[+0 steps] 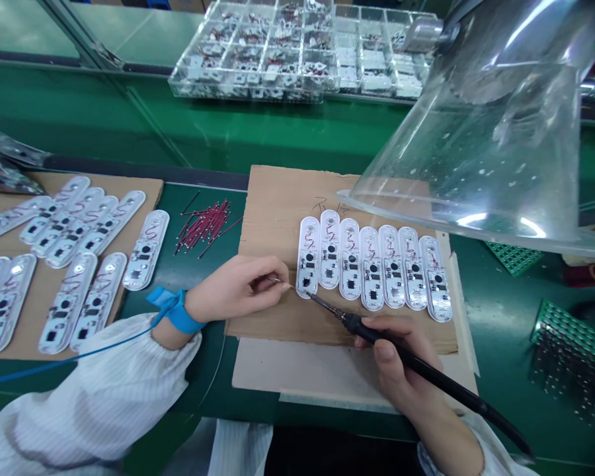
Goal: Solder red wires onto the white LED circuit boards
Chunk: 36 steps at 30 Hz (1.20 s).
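My right hand (401, 350) is closed around the black handle of a soldering iron (359, 324). The iron's tip meets the lower end of the leftmost white circuit board (308, 258) in a row of several. Pinched in my left hand (245, 285) is a thin strand of solder wire (283, 282), its end at the same spot on that board. More wire hangs below this hand toward the table edge. A blue wrist strap (181, 314) circles my left wrist. Under the row of boards lies a cardboard sheet (270, 218).
A pile of red wires (205, 228) lies left of the cardboard. More white boards (99, 291) rest at far left. A clear fume hood (476, 152) hangs over the right side. Green perforated boards (570, 330) are at right; clear compartment boxes (258, 53) stand behind.
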Each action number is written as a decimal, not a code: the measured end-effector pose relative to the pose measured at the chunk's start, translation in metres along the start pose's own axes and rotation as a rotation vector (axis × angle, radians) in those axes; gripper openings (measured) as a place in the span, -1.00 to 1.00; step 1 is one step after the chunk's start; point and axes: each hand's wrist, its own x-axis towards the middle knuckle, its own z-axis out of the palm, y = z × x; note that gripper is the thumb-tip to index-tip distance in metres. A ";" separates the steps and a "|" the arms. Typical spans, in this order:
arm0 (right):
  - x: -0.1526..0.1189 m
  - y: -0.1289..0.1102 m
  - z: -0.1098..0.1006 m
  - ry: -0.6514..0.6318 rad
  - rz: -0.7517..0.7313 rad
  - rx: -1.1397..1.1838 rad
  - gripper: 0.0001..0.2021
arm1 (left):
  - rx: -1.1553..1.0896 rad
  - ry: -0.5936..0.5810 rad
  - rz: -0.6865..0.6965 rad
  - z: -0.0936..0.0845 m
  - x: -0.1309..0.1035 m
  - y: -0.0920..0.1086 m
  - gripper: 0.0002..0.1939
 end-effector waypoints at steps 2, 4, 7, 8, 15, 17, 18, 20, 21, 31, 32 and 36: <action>0.000 0.000 0.000 -0.005 0.004 -0.003 -0.83 | -0.004 -0.003 -0.001 0.001 0.000 0.000 -0.91; -0.001 0.002 0.000 -0.006 -0.001 -0.001 -0.83 | -0.004 0.000 -0.008 0.001 -0.001 -0.001 -0.91; -0.003 0.006 0.000 0.017 0.004 0.039 -0.80 | 0.000 0.028 -0.019 -0.001 -0.002 -0.003 -0.91; -0.003 0.007 0.000 0.037 -0.002 0.061 -0.78 | 0.001 0.033 -0.019 -0.001 -0.002 -0.003 -0.91; 0.011 -0.001 -0.023 0.376 -0.115 -0.174 -0.78 | 0.049 0.087 -0.049 -0.017 -0.011 -0.012 -0.92; 0.012 0.003 -0.045 0.530 -0.069 -0.298 -0.81 | 0.100 0.177 -0.127 -0.024 -0.015 -0.017 -0.95; 0.010 0.007 -0.057 0.570 -0.045 -0.360 -0.81 | 0.140 0.246 -0.190 -0.027 -0.017 -0.019 -0.94; 0.005 0.019 -0.083 0.532 -0.029 -0.493 -0.82 | 0.214 0.368 -0.331 -0.032 -0.021 -0.021 -0.91; 0.000 0.026 -0.093 0.463 -0.049 -0.538 -0.83 | 0.247 0.411 -0.400 -0.034 -0.023 -0.019 -0.88; -0.034 0.044 -0.085 0.275 -0.052 -0.518 -0.78 | 0.326 0.384 -0.819 0.006 -0.068 0.014 -0.52; -0.035 0.045 -0.084 0.299 -0.055 -0.463 -0.77 | 0.284 0.407 -0.837 0.009 -0.069 0.014 -0.49; -0.038 0.044 -0.088 0.391 -0.044 -0.274 -0.72 | 0.070 0.514 -0.948 0.015 -0.064 0.018 -0.43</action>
